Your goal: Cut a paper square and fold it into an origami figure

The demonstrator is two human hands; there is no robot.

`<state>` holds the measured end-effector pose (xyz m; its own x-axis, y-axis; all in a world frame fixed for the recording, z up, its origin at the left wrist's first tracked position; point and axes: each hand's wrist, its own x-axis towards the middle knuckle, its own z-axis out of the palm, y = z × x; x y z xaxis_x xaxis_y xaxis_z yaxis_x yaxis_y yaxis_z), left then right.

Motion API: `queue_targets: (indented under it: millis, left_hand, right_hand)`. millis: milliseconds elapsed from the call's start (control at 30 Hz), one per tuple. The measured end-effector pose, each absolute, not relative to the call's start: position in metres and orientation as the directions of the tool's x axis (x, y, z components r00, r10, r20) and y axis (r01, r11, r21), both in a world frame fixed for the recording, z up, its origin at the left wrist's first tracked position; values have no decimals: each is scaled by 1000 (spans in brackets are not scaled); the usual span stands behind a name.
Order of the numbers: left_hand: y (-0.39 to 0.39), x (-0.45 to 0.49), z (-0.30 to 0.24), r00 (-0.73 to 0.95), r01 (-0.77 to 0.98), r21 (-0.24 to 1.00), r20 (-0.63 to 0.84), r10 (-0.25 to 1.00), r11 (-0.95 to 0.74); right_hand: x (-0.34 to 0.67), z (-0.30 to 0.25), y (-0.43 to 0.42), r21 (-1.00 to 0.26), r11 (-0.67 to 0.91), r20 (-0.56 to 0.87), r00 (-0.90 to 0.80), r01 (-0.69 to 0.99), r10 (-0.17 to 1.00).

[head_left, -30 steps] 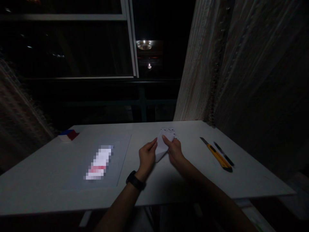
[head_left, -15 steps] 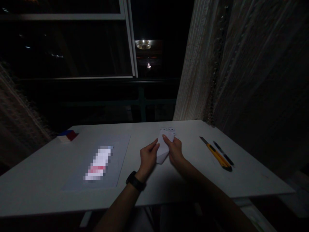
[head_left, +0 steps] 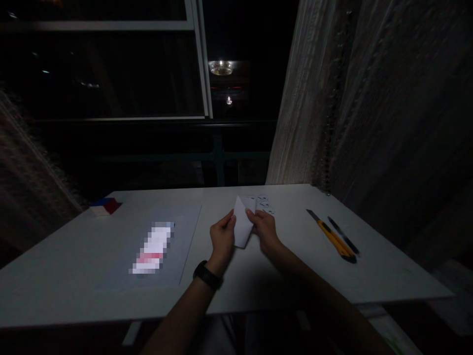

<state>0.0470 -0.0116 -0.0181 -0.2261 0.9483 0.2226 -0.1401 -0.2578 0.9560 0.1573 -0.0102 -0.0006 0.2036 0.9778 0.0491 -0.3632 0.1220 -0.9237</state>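
Note:
A folded sheet of white paper (head_left: 243, 227) is held above the table between both hands. My left hand (head_left: 222, 236) pinches its left edge, thumb on the near face; a black watch (head_left: 207, 276) is on that wrist. My right hand (head_left: 266, 229) grips the right side, its thumb pressed on the paper and its fingers behind, partly hidden. The paper narrows to a point at the top, with a second layer showing at the right. Behind it, small white pieces with dark printed marks (head_left: 264, 203) lie on the table, partly covered.
On the white table (head_left: 66, 276), a yellow box cutter (head_left: 334, 240) with its blade out lies beside a dark pen (head_left: 343, 235) at right. A blurred-out lit screen (head_left: 153, 248) rests on a large paper sheet (head_left: 186, 246). A coloured cube (head_left: 105, 206) sits far left. Curtains (head_left: 295, 98) hang behind.
Both hands have shifted slightly left with the paper. The paper has turned, so its pointed top and a layer at the right now show. More of the printed pieces behind is visible.

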Motion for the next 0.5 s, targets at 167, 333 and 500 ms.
queue_targets:
  millis: [167, 333, 500]
  left_hand:
    - [-11, 46, -19, -214, -149, 955, 223, 951, -258]
    - [-12, 46, -19, -217, -114, 956, 243, 945, -272]
    - [-12, 46, -19, -232, -81, 956, 257, 938, -282]
  right_hand:
    - [158, -5, -8, -933, 118, 44, 220, -339, 975]
    - [157, -5, -8, -926, 133, 48, 237, -355, 970]
    - [156, -4, -9, -926, 152, 71, 236, -347, 969]
